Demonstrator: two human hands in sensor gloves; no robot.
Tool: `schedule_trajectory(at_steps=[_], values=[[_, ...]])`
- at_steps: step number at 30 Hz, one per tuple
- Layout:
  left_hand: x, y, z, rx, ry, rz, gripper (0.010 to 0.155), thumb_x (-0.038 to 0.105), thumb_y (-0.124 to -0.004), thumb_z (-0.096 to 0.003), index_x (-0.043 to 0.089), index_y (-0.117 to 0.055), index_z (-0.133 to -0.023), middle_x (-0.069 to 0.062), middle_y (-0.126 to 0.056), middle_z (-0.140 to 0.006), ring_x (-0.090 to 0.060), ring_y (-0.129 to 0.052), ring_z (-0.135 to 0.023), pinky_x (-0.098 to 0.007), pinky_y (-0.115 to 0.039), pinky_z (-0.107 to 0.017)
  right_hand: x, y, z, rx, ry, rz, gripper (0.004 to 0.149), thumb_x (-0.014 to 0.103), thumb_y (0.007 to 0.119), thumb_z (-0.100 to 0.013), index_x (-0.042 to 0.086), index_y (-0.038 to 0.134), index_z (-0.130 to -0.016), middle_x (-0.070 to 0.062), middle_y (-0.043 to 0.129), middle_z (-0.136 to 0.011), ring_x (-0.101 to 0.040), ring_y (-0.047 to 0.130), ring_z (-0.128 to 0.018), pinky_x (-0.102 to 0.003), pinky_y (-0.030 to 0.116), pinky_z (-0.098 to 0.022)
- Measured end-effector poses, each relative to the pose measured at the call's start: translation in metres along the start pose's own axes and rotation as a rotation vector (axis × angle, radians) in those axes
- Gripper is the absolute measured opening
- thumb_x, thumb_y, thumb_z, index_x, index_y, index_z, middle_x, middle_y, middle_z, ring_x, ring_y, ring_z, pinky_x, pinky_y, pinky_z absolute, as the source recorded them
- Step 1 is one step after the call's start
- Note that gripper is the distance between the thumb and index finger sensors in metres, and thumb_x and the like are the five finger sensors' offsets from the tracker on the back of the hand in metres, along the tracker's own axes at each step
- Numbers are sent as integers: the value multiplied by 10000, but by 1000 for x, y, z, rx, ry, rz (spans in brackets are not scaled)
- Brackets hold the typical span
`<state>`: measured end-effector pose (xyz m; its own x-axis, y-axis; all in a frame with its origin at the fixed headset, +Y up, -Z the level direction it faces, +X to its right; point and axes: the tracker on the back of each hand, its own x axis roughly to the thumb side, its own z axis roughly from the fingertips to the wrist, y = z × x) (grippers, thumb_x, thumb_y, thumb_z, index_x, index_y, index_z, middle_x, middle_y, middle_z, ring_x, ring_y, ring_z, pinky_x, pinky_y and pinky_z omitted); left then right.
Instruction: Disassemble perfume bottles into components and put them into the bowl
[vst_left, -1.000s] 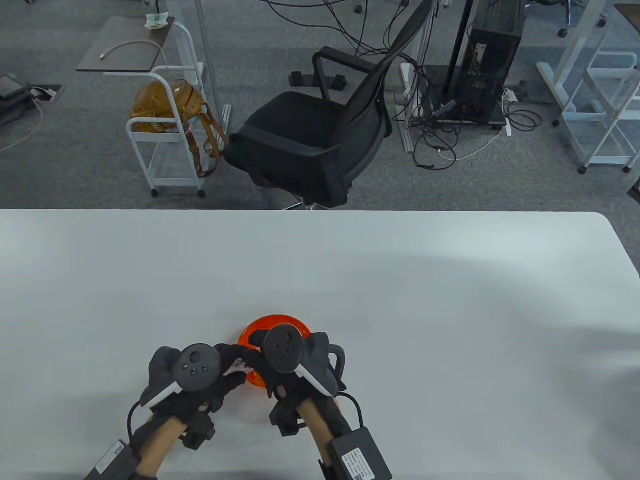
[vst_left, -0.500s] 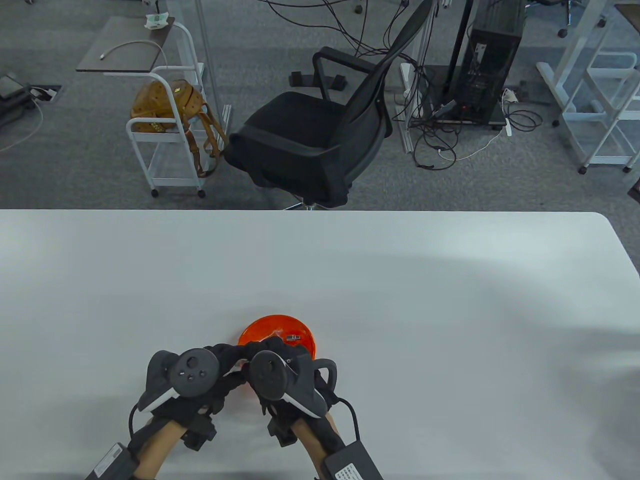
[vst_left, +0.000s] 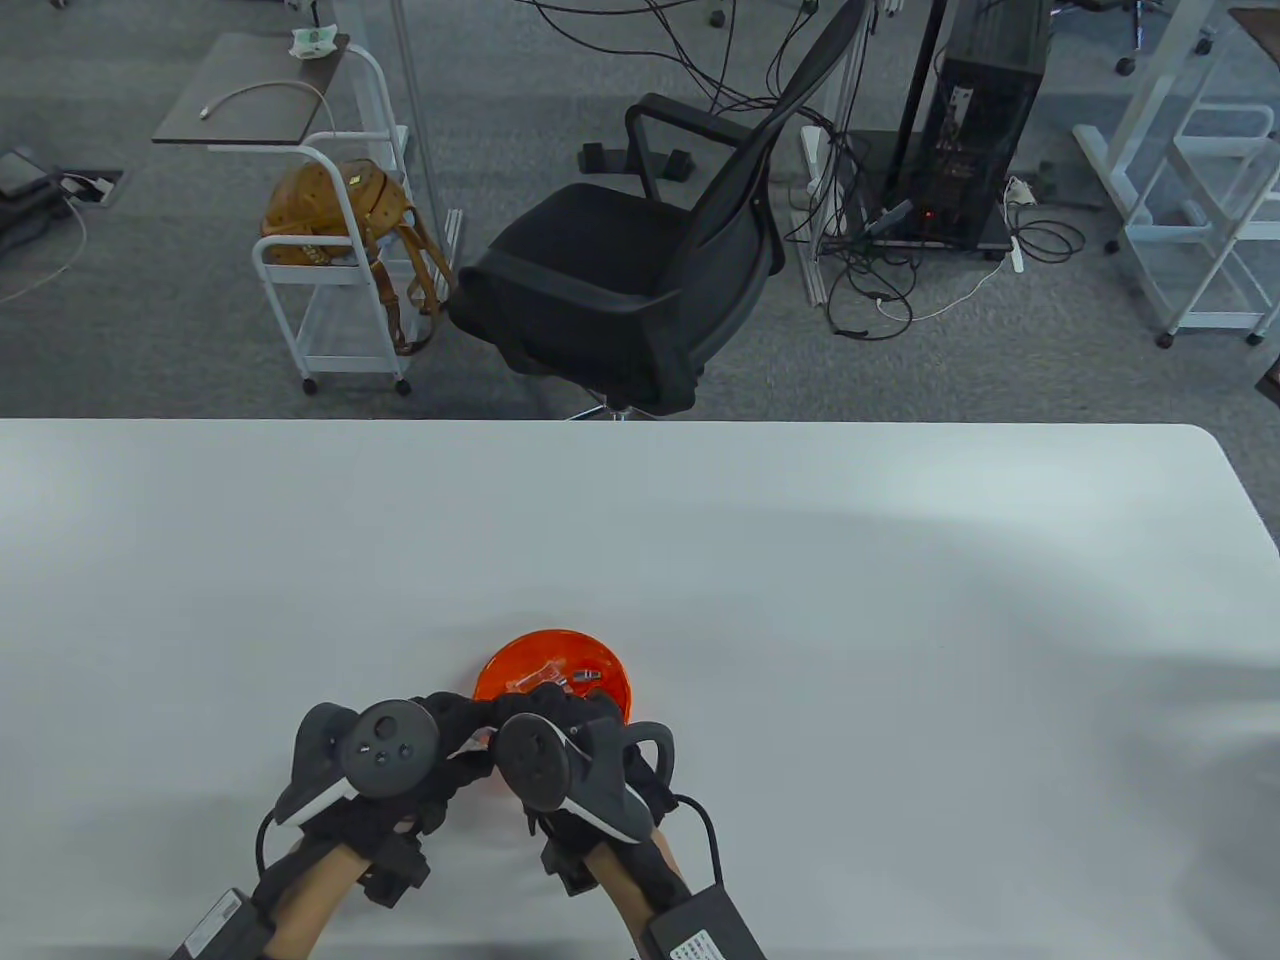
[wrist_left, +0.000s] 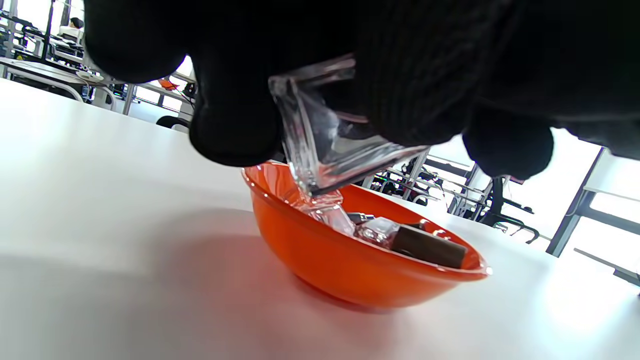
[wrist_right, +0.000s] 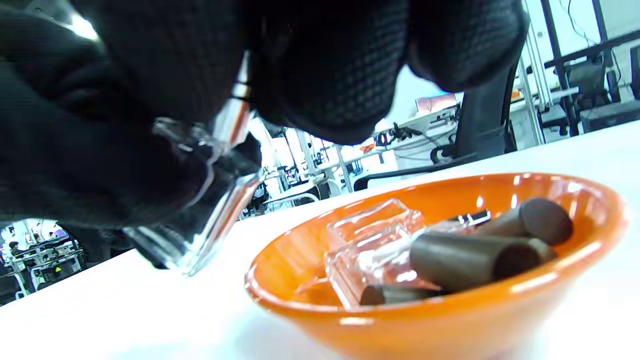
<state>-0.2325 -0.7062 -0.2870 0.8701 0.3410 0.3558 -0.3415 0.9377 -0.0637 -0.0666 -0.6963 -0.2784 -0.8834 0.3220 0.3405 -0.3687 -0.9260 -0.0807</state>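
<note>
Both hands are taking apart a clear square glass perfume bottle (wrist_left: 327, 150), held above the white counter (vst_left: 800, 600) at about 7 o'clock of the shallow orange plastic bowl (vst_left: 615, 690). The left hand (vst_left: 385, 750) has its fingers (wrist_left: 235, 125) curled tight round the glass body. The right hand (vst_left: 560, 755) pinches the bottle's top end, fingers (wrist_right: 325, 75) closed on what looks like the neck or sprayer; the part itself is mostly hidden. The bowl already holds clear bottle bodies (wrist_right: 375, 240) and dark cylindrical caps (wrist_right: 475, 257). Next, probably: twist or pull the top free, then drop both pieces in.
</note>
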Motion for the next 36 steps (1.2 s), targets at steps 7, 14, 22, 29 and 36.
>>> schedule_trajectory(at_steps=[7,14,22,29,36], values=[[1,0,2,-7,-9,-4,539,401,-914,-396,226,-911,-905,-91,-1006,-863,-282,-1086,-629,-558,-794,-542,-2,0,1,-37,-6,7,438,426,841,-350,311,827,-773,50,972,-693,-56,1041,-390,-478,850,-509],[0,1,2,1,-8,6,537,402,-918,-393,230,-913,-902,-90,-1003,-867,-281,-1088,-632,-555,-798,-544,-6,0,0,-40,23,-66,444,470,806,-350,309,856,-760,41,1000,-660,-60,1059,-365,-477,860,-499],[-2,2,2,25,-5,25,539,395,-925,-389,210,-921,-896,-100,-1008,-857,-285,-1089,-622,-555,-797,-543,-5,-1,1,-61,-5,-11,453,463,817,-350,322,831,-781,51,978,-690,-57,1053,-396,-476,852,-514],[0,2,2,30,-11,21,538,392,-924,-390,204,-922,-894,-103,-1009,-852,-286,-1089,-620,-553,-797,-543,-3,-1,2,-37,-21,-11,476,392,853,-358,313,780,-822,38,903,-795,-53,1021,-450,-482,832,-533],[0,3,2,32,-15,10,538,394,-927,-387,208,-924,-892,-99,-1010,-854,-285,-1090,-622,-552,-798,-545,-4,-1,2,-34,-33,-11,481,396,855,-352,316,784,-821,42,908,-781,-44,1018,-444,-479,832,-535]])
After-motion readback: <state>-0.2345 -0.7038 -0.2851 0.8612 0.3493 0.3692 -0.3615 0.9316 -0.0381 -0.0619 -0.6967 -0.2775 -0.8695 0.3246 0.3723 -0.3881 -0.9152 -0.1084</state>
